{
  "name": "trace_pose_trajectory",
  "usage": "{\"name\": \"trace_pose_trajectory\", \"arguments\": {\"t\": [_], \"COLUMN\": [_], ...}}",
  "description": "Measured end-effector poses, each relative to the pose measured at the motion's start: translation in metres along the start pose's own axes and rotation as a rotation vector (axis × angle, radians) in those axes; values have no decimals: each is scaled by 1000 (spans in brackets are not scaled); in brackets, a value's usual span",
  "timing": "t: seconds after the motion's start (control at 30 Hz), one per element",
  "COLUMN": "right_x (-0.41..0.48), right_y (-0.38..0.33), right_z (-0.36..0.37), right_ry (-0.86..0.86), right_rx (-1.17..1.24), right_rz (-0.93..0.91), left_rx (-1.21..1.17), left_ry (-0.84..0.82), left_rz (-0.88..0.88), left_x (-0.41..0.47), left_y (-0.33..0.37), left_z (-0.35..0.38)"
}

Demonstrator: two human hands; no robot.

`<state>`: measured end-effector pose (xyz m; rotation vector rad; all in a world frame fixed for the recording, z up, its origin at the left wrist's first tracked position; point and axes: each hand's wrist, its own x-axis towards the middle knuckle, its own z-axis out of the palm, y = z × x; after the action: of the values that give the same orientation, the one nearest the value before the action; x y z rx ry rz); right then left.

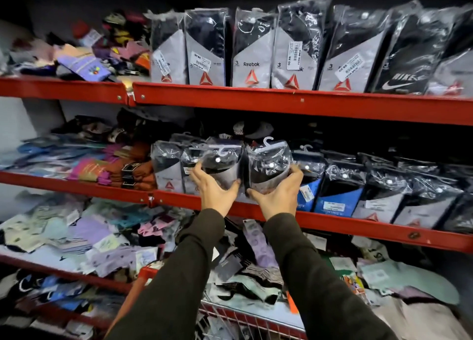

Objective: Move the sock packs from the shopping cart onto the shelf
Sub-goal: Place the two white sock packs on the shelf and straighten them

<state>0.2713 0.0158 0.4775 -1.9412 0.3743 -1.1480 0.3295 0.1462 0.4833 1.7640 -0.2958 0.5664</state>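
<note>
My left hand (pixel 216 188) grips a clear-wrapped black and grey sock pack (pixel 222 160) with a white hook. Beside it, my right hand (pixel 277 192) grips a second similar sock pack (pixel 268 164). Both packs stand upright at the front of the middle shelf (pixel 332 224), in a gap between a grey pack on the left and blue packs (pixel 330 199) on the right. The shopping cart (pixel 143 275), red-rimmed with a wire basket, sits below my arms; its contents are mostly hidden.
The top shelf (pixel 281 101) carries a row of upright Reebok and Nike sock packs (pixel 252 50). Loose coloured socks lie piled on the left of every shelf and on the lower shelf (pixel 76 240). More grey packs (pixel 378 201) fill the middle shelf's right side.
</note>
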Motion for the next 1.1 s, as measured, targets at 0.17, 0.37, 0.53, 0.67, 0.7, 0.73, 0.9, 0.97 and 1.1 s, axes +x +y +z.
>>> {"name": "trace_pose_trajectory", "arguments": {"t": [0.17, 0.37, 0.53, 0.67, 0.7, 0.73, 0.9, 0.97, 1.1], "right_x": [-1, -12, -18, -20, -20, -19, 29, 50, 64], "right_y": [13, 21, 17, 6, 1, -5, -35, -43, -41], "right_z": [16, 27, 19, 2, -4, -9, -19, -14, 0], "right_ry": [49, -38, -168, -144, -79, -16, -137, -338, -600], "right_rx": [-100, -242, -182, -266, -304, -315, -576, -857, -1146], "right_rz": [34, 106, 173, 196, 160, 100, -281, -338, -379], "left_rx": [-16, 99, 137, 225, 302, 387, 878, 1070, 1161], "left_ry": [-27, -84, -197, -48, 2, 22, -290, -504, -685], "left_rz": [-37, -137, -118, 71, 168, 266, 542, 537, 507], "left_x": [5, 3, 0, -15, -16, -13, 37, 59, 76], "left_y": [-17, -36, -33, -23, -21, -18, 11, 24, 34], "left_z": [19, 33, 31, 19, 15, 12, 4, 9, 19]}}
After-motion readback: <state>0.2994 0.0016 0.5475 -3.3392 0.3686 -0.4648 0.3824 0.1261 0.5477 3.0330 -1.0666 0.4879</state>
